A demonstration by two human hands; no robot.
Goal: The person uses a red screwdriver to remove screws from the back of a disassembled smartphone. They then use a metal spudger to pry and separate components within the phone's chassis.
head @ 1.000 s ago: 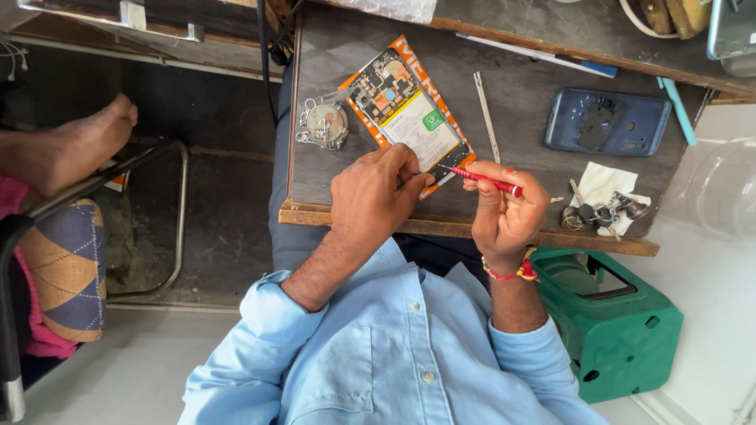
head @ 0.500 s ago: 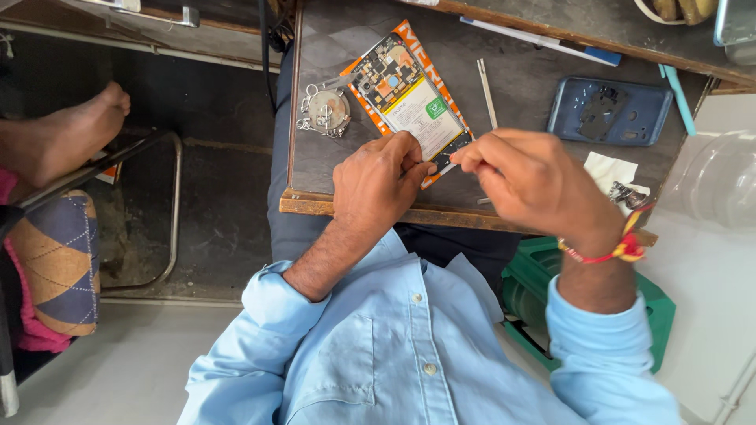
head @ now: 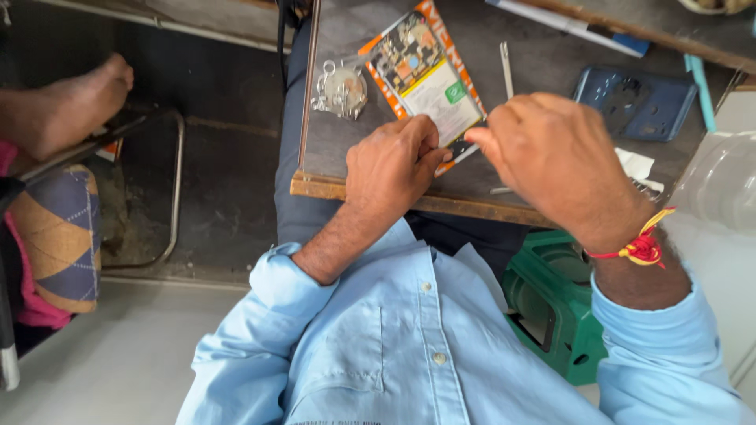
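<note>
While it lies tilted near the table's [head: 378,189] front edge, the opened phone [head: 425,79] shows an orange rim, circuit parts and a pale battery; the left hand [head: 394,165] presses curled fingers on its lower corner; the right hand [head: 551,157], fingers closed, pinches a thin tool there.

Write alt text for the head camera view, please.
Both hands meet at the near end of an opened, orange-framed phone on a dark worktable: left hand steadies it, right hand works beside it. A blue back cover lies nearby.
</note>
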